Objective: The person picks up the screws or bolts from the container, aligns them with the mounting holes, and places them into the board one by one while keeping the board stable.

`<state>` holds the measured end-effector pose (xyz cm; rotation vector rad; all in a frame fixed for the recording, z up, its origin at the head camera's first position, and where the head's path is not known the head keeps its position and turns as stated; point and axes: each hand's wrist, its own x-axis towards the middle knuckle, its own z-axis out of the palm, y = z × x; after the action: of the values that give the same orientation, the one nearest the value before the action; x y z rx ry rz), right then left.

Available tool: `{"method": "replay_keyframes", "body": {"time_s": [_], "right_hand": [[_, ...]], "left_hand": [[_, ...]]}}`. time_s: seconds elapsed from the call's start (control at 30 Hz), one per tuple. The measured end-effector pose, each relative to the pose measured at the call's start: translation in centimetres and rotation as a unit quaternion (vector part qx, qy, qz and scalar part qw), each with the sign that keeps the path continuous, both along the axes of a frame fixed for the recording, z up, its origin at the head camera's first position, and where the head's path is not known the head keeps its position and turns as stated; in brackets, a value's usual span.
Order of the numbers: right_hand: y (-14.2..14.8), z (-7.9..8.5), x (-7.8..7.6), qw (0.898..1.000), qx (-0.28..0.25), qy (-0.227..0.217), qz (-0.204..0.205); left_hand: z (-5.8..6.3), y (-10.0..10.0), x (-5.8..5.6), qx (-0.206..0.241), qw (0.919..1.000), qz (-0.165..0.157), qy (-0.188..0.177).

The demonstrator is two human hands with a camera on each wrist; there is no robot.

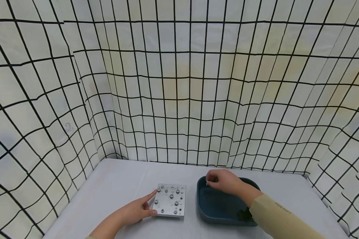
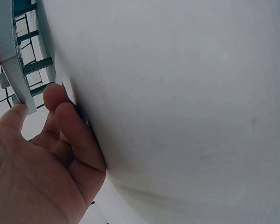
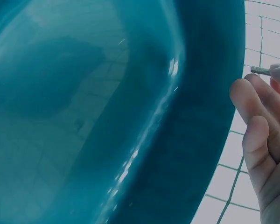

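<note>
A square silver metal plate (image 1: 169, 200) with several screws in its top lies on the white table. My left hand (image 1: 136, 209) holds its left side, thumb near the front corner and index finger near the far corner. In the left wrist view, threaded screw shanks (image 2: 38, 66) stick out beneath the plate, and my other left fingers curl beside them. My right hand (image 1: 224, 181) is above the far part of a dark blue bin (image 1: 199, 207). Its fingertips pinch a small screw (image 3: 259, 70), whose threaded end shows in the right wrist view.
A dark cluster of small things (image 1: 244, 215) lies in the bin's near right corner, partly behind the right sleeve (image 1: 282, 215). White walls with a black grid (image 1: 182, 109) stand behind and beside the white table (image 1: 122, 177).
</note>
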<state>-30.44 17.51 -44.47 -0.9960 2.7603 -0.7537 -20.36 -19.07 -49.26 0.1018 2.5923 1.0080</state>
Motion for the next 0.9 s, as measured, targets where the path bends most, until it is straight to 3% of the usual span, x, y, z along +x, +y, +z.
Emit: {"method": "replay_keyframes", "body": {"time_s": [0.2,0.4,0.9], "right_hand": [[-2.5,0.7,0.4,0.998,-0.040,-0.052,-0.008],[-5.8,1.5,1.1,0.996,-0.056,-0.070,-0.009],[-10.7,1.7,1.7,0.996,-0.047,-0.076,-0.012]], "left_hand": [[0.0,0.0,0.0,-0.002,1.0000,-0.002,0.000],[0.1,0.1,0.0,-0.005,1.0000,0.000,0.003],[-0.2,-0.1,-0.1,-0.001,1.0000,-0.008,-0.004]]}}
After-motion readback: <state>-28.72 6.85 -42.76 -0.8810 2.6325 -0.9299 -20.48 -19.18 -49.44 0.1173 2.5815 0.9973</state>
